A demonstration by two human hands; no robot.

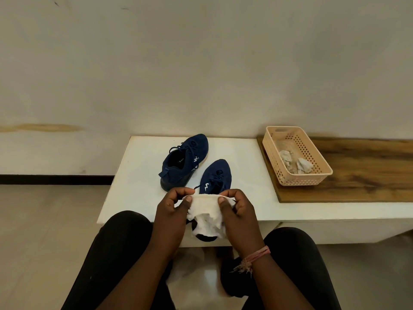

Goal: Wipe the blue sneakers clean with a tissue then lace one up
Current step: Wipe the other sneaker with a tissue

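Observation:
Two navy blue sneakers stand on the white table [138, 175]. The left sneaker [184, 162] lies farther back, toe pointing away. The right sneaker [215, 175] is nearer, and its heel end is hidden behind my hands. A white tissue [206, 213] is stretched between my hands over the table's front edge. My left hand [173, 211] pinches its left top corner with thumb and fingers. My right hand [237, 211] pinches the right top corner the same way. The tissue's ragged lower part hangs down loose.
A peach perforated basket [312, 153] with crumpled used tissues [295, 162] sits at the right on a wooden board [368, 175]. A pale wall rises behind the table. My knees in black trousers are below the table's front edge, with tiled floor to the left.

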